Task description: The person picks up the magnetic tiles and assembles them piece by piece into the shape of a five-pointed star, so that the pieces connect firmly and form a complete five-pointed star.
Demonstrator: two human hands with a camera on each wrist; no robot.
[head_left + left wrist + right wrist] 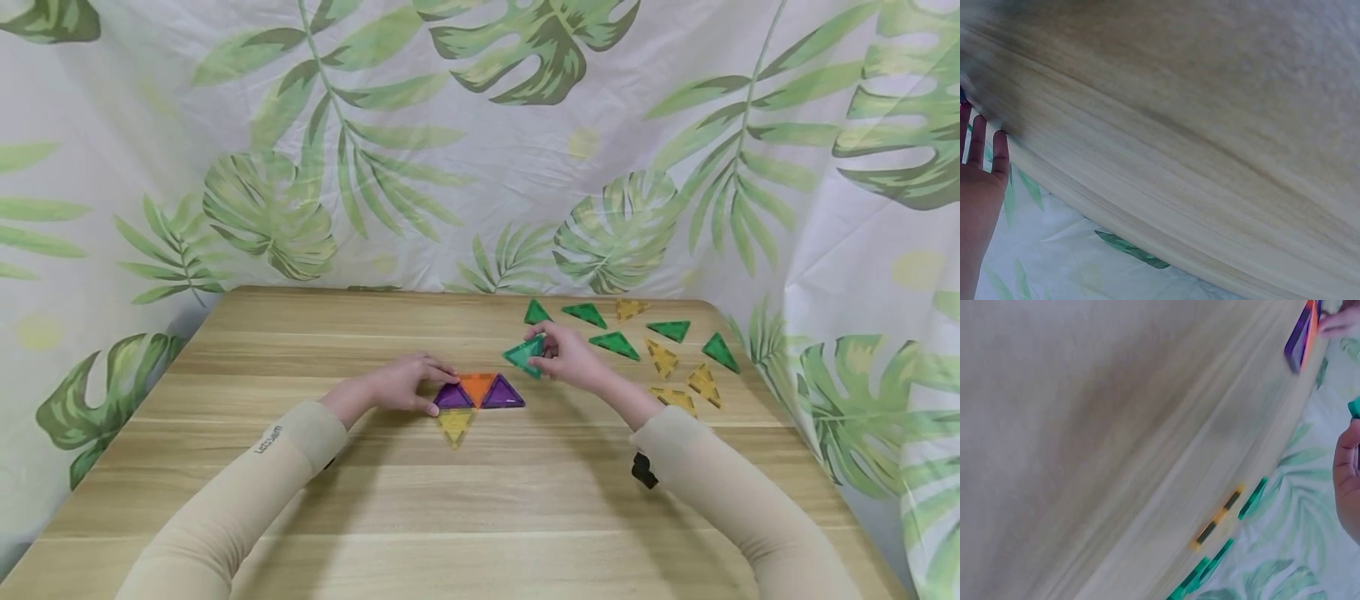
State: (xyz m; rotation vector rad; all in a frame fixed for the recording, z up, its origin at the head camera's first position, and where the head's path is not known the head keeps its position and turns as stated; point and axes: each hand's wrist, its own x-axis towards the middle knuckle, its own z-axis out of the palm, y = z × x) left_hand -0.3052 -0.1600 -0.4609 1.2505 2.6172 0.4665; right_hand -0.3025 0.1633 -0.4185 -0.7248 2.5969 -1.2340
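Note:
On the table lies a joined row of triangular magnetic tiles: a purple tile (453, 397) at left, an orange tile (477, 387) in the middle and another purple tile (503, 392) at right. A yellow tile (455, 424) adjoins the left purple one, point toward the viewer. My left hand (405, 383) holds the left purple tile between thumb and index finger at its corners; its other fingers show nearly straight in the left wrist view. To the right, my right hand (567, 357) pinches a green triangular tile (522, 356), raised and tilted beyond the row.
Several loose green tiles (615, 345) and yellow tiles (703, 384) lie scattered at the table's back right. The wooden table (480, 517) reaches back to a leaf-printed curtain (405, 167) that hangs behind and at both sides.

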